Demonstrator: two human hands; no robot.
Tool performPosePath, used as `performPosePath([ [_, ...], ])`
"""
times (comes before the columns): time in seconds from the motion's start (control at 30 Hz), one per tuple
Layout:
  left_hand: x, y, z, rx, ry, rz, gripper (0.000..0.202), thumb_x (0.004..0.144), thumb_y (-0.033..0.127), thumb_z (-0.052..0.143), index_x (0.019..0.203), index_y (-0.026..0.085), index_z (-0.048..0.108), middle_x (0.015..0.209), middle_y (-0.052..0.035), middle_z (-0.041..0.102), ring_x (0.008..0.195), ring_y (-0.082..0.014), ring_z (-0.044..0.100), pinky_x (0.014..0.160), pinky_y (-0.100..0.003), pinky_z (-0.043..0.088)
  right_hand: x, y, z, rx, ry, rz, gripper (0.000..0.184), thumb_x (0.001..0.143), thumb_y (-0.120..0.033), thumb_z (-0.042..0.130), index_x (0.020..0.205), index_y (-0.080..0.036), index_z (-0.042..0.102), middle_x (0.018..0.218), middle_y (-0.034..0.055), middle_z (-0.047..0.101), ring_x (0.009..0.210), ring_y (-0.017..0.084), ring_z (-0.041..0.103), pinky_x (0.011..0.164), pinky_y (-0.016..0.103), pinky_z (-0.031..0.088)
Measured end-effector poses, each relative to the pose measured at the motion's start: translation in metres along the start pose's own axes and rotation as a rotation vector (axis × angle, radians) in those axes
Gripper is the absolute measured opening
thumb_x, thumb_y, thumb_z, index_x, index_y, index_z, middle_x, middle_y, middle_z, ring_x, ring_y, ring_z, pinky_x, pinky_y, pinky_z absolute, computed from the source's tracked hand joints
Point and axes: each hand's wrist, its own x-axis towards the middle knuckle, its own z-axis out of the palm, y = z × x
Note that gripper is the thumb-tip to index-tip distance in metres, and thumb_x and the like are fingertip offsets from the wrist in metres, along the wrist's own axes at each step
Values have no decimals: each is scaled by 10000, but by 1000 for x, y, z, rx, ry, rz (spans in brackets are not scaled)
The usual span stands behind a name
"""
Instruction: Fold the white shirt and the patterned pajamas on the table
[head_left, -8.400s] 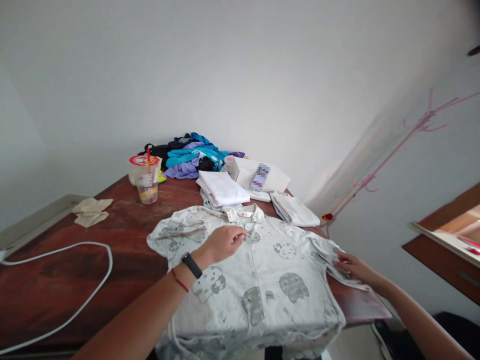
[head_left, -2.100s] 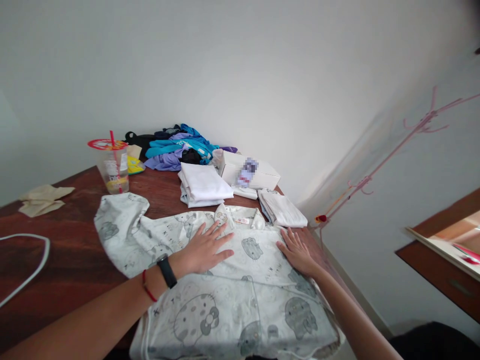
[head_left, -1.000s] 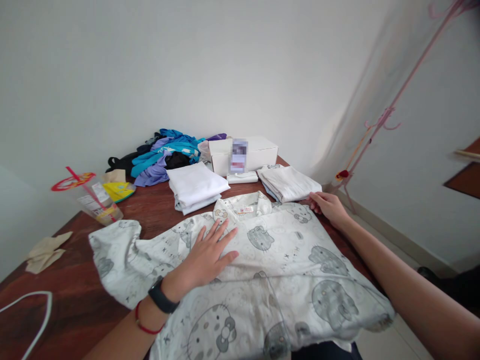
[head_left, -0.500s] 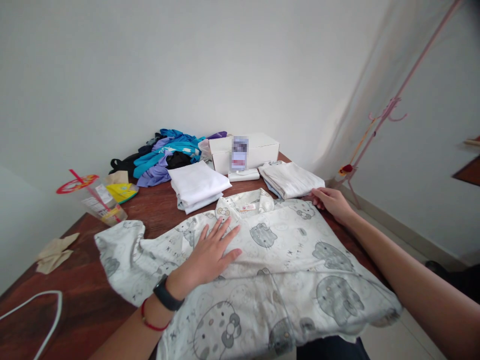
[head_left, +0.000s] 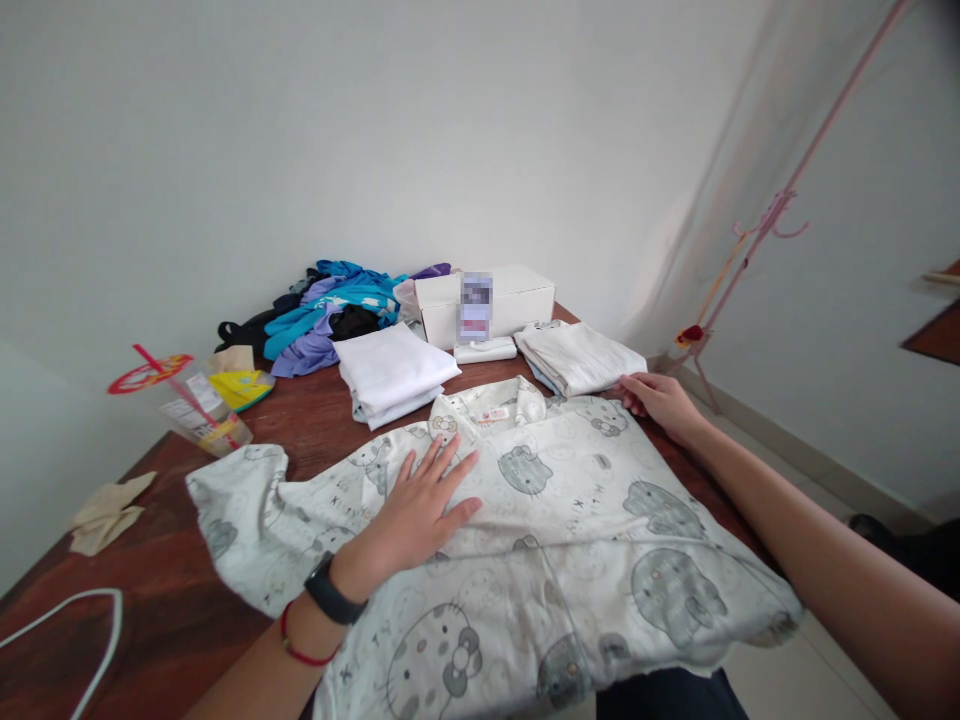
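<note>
A white shirt [head_left: 570,520] printed with grey cartoon cats lies spread on the dark wooden table [head_left: 150,590], collar toward the wall, one sleeve out to the left. My left hand [head_left: 420,505] lies flat on its chest below the collar, fingers stretched out. My right hand [head_left: 660,402] rests at the shirt's right shoulder edge, fingers curled on the fabric beside a folded pale garment [head_left: 581,357]; whether it grips the cloth is unclear.
A folded white stack [head_left: 394,370], a white box [head_left: 487,300] and a heap of blue, purple and black clothes [head_left: 330,310] sit at the back. A tilted plastic cup with a straw [head_left: 191,405], crumpled tissue [head_left: 105,500] and a white cable [head_left: 82,640] lie at left.
Over the last half second both hands stay almost where they were. Since two seconds ago my right hand has slid from the shirt's chest out to its right shoulder edge.
</note>
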Motion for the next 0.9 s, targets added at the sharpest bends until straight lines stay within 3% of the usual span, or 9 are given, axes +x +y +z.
performPosePath([
  [0.3, 0, 0, -1, 29, -3, 5, 710, 999, 700, 287, 1617, 359, 209, 1702, -27, 65, 1566, -337, 83, 1232, -619, 114, 2, 2, 0, -29, -11, -3, 453, 812, -626, 665, 766, -175, 683, 571, 10, 620, 475, 106, 483, 457, 233, 374],
  [0.53, -2, 1, -1, 81, 25, 37, 1033, 801, 871, 472, 1626, 364, 114, 1693, -83, -75, 1545, -439, 35, 1192, -695, 117, 4, 5, -1, -137, -79, -91, 469, 850, -636, 612, 742, -183, 671, 581, 10, 636, 491, 132, 524, 492, 256, 406],
  [0.67, -1, 5, 0, 80, 92, 47, 1129, 766, 876, 519, 1638, 308, 81, 1696, -118, -67, 1551, -426, 12, 1195, -693, 112, 2, 1, 1, -243, -123, -168, 431, 795, -616, 680, 771, -187, 711, 588, 15, 663, 521, 159, 556, 524, 273, 425],
  [0.77, -1, 2, -8, 75, 162, 39, 930, 866, 791, 498, 1612, 282, 273, 1704, -114, 82, 1555, -404, 87, 1210, -655, 153, 0, -2, 2, -316, -103, -206, 370, 746, -568, 732, 742, -199, 724, 612, 24, 688, 560, 176, 581, 530, 273, 417],
  [0.83, -8, -7, -19, 98, 250, -13, 662, 969, 673, 439, 1494, 277, 510, 1664, -93, 286, 1539, -371, 211, 1223, -603, 202, 0, -4, 3, -328, -79, -207, 342, 746, -546, 728, 728, -205, 727, 618, 26, 695, 582, 186, 596, 544, 275, 424],
  [0.9, -24, -24, -31, 138, 367, -106, 518, 1010, 571, 412, 1341, 256, 656, 1555, -88, 481, 1474, -324, 375, 1221, -513, 281, 0, -4, 3, -318, -61, -191, 340, 774, -539, 696, 716, -205, 727, 615, 28, 697, 596, 193, 608, 556, 276, 429],
])
